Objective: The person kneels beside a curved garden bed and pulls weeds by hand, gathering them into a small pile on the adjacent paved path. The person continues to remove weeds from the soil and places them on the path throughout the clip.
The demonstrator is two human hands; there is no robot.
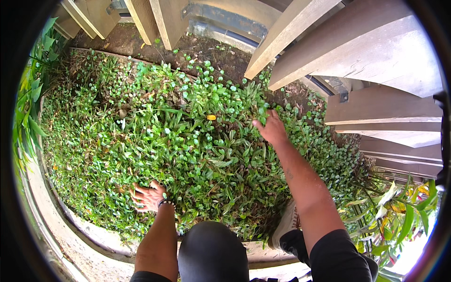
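Observation:
Low green ground cover with small round leaves and striped narrow blades fills the bed before me. My left hand, a beaded bracelet at its wrist, rests on the leaves near the bed's front edge with its fingers spread. Farther out to the right, my right hand reaches into the foliage, thumb apart from the fingers. A blurred leafy sprig is at its fingertips; whether they grip it cannot be told. Between the hands and farther back lies a yellow leaf.
Upright timber slats stand along the back and right, over bare soil. A pale curved curb borders the front left. Taller leafy plants grow at the left and lower right. My knee and shoe are at the near edge.

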